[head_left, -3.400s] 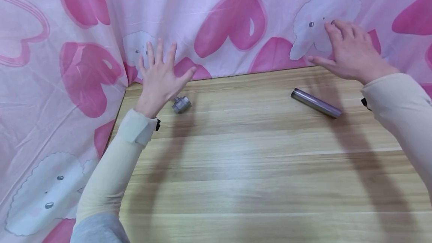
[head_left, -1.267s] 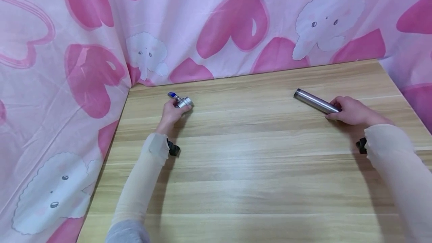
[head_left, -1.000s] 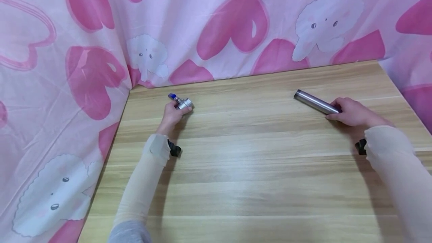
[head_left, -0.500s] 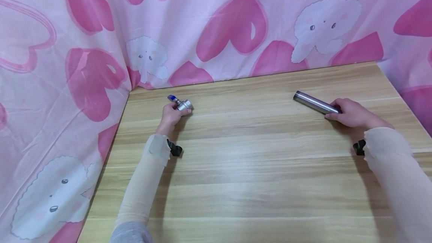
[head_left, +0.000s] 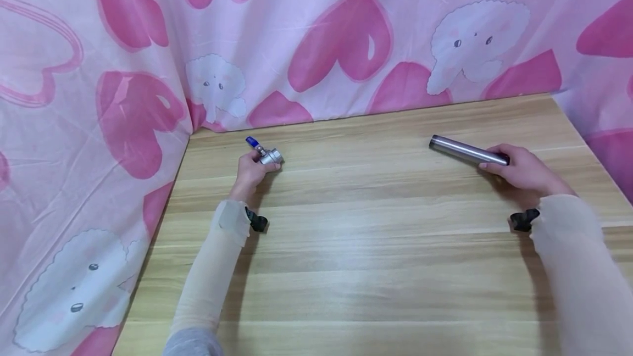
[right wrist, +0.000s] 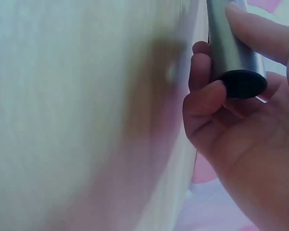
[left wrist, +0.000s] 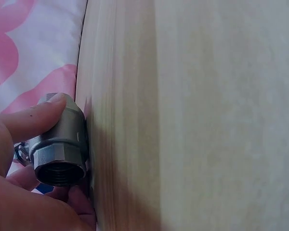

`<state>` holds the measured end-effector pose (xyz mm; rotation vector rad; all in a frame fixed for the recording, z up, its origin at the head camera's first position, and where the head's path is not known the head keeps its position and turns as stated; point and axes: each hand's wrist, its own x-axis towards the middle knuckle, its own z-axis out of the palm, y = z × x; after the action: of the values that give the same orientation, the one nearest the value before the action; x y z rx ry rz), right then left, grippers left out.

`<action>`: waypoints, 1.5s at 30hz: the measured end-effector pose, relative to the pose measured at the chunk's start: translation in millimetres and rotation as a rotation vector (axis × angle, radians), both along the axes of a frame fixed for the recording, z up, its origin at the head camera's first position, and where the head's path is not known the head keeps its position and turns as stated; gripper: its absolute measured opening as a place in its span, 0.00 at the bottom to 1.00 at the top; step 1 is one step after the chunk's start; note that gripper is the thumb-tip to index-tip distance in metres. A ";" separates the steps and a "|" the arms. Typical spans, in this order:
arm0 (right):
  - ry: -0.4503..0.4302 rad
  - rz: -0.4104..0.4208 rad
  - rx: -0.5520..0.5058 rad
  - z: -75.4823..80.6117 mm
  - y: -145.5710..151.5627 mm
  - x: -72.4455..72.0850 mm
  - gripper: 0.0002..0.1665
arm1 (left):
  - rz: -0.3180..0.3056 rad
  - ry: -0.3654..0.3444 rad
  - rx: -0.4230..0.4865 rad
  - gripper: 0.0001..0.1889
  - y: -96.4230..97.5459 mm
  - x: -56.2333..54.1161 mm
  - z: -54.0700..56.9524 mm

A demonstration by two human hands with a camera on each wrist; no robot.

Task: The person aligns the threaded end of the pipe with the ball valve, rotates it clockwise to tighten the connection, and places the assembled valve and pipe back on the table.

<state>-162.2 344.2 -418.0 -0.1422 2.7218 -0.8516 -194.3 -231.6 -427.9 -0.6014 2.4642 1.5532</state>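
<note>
At the back left of the table, my left hand (head_left: pixel 250 172) holds a steel ball valve (head_left: pixel 270 157) with a blue lever (head_left: pixel 253 142). In the left wrist view the thumb presses along the body of the valve (left wrist: pixel 62 130), and its threaded opening faces the camera. On the right, my right hand (head_left: pixel 530 170) grips the near end of a short metal pipe (head_left: pixel 465 150) with dark ends; the far end points left and back. Seen from the right wrist, thumb and curled fingers close around the pipe (right wrist: pixel 233 48), whose dark round end shows.
The wood-grain table (head_left: pixel 346 235) stretches between and in front of both hands. Pink heart-print cloth (head_left: pixel 341 43) hangs along its back and left side, with more cloth beyond the right edge. Black wrist cameras (head_left: pixel 257 220) sit under both sleeves.
Both hands came down from raised and spread to grip the valve and the pipe. In the last half second the pipe's held end rose and shifted right; the valve tilted slightly.
</note>
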 end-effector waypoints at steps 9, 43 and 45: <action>-0.002 -0.177 -0.181 -3.5 -6.1 6.3 0.38 | -0.008 0.048 0.009 0.32 -1.2 -0.1 -2.1; 0.074 -0.477 -1.893 30.8 -59.9 3.1 0.11 | -0.004 0.370 0.420 0.37 -3.9 8.2 55.4; 0.082 -0.467 -1.907 32.9 -66.1 3.3 0.12 | -0.010 0.380 0.415 0.36 -0.9 9.5 56.4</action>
<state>-158.9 278.1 -385.1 0.1104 0.9747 -3.0939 -184.9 -232.5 -371.5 -0.2400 2.2534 2.2642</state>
